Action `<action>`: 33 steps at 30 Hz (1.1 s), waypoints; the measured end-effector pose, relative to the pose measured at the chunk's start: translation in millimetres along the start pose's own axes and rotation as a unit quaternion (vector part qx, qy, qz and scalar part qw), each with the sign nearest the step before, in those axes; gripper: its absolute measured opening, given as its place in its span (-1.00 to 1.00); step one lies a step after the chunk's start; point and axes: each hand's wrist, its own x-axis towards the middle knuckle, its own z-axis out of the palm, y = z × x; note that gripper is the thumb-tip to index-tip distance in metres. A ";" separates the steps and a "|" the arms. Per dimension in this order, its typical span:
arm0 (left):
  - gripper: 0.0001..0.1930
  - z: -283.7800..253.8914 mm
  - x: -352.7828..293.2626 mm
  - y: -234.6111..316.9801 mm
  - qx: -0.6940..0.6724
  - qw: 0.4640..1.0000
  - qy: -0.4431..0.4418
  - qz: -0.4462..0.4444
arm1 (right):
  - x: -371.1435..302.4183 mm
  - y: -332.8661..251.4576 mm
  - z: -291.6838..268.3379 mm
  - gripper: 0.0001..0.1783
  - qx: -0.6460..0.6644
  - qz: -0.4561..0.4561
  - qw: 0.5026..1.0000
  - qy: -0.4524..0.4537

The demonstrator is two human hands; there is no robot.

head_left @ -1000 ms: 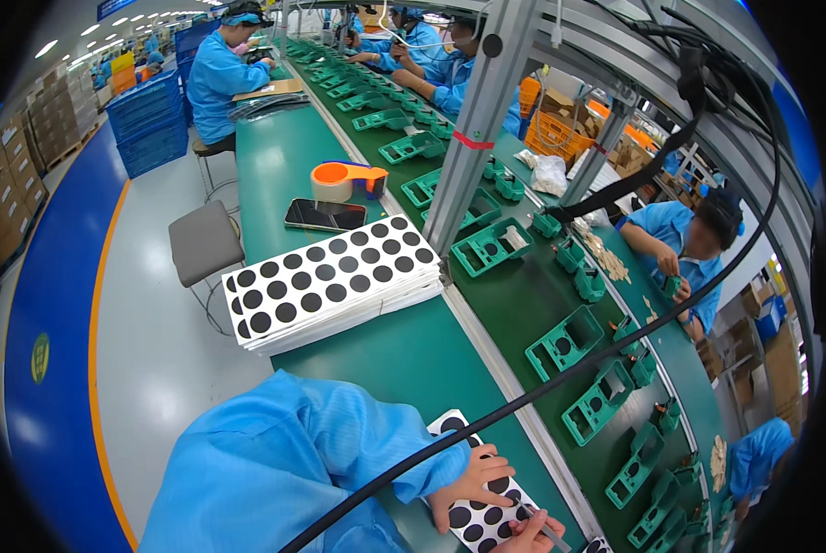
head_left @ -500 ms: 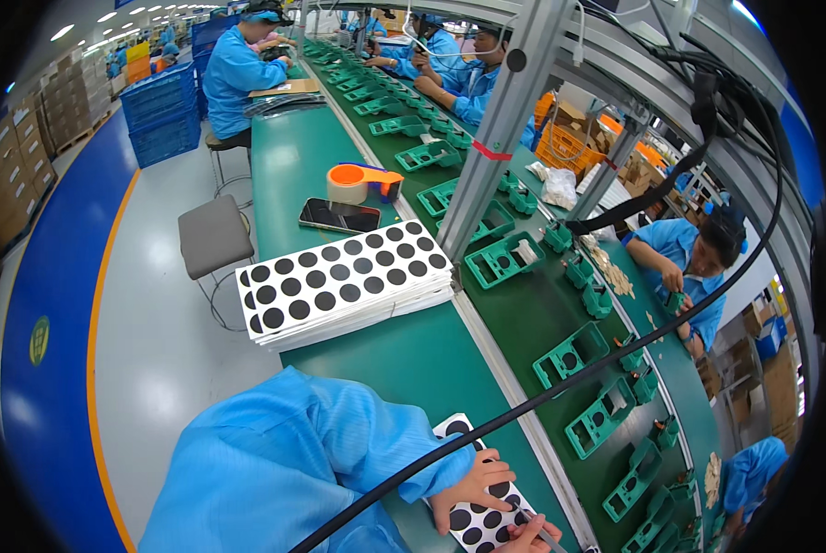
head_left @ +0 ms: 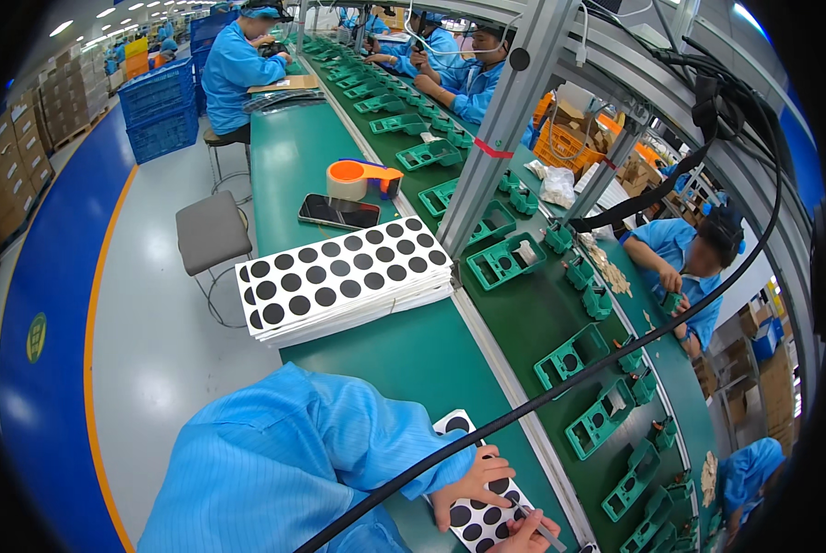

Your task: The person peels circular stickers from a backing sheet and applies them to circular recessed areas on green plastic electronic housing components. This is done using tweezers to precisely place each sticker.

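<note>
At the lower edge of the bench: a white sheet of black round stickers (head_left: 473, 516) is lain flat on the green worktop (head_left: 413, 355), under both hands.
Left hand (head_left: 473, 479): laid open, fingers spread flat on the sheet; nothing is grasped.
Right hand (head_left: 528, 535): pinched shut on a thin grey tool (head_left: 535, 523), its tip resting on the sheet just beside the left fingers.
Ahead of the hands: a stack of white sticker sheets (head_left: 344, 281) is set well apart, squared up, with its near edge overhanging nothing.
Beyond the stack: a dark phone (head_left: 339, 211) lies flat; a tape roll with an orange core (head_left: 350, 179) stands just behind it.
Right of the hands: a pale rail divides the worktop from the conveyor (head_left: 560, 323), where green trays (head_left: 505, 261) are spaced in line.
Left of the hands: a grey stool (head_left: 212, 229) stands on the floor, bordered by an orange line and blue lane; blue crates (head_left: 159, 115) are stacked further off.
Open room: bare green worktop is left between sheet and stack.
</note>
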 end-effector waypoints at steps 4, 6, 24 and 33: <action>0.06 0.9 -0.6 0.0 0.007 1.000 0.002 0.000 | 0.3 4.5 -3.3 -0.83 -0.019 -0.006 1.000 -0.014; 0.06 1.3 0.2 -0.2 0.009 1.000 0.002 0.002 | -0.1 2.0 -1.2 -0.83 -0.001 0.000 1.000 -0.011; 0.04 3.1 -0.4 -2.9 0.011 1.000 -0.005 0.020 | -0.7 6.8 -1.3 -0.85 0.014 0.021 0.999 -0.023; -0.07 -12.4 -2.0 0.5 0.060 0.998 0.019 -0.021 | 6.9 19.7 7.5 -0.85 0.139 0.045 0.989 -0.010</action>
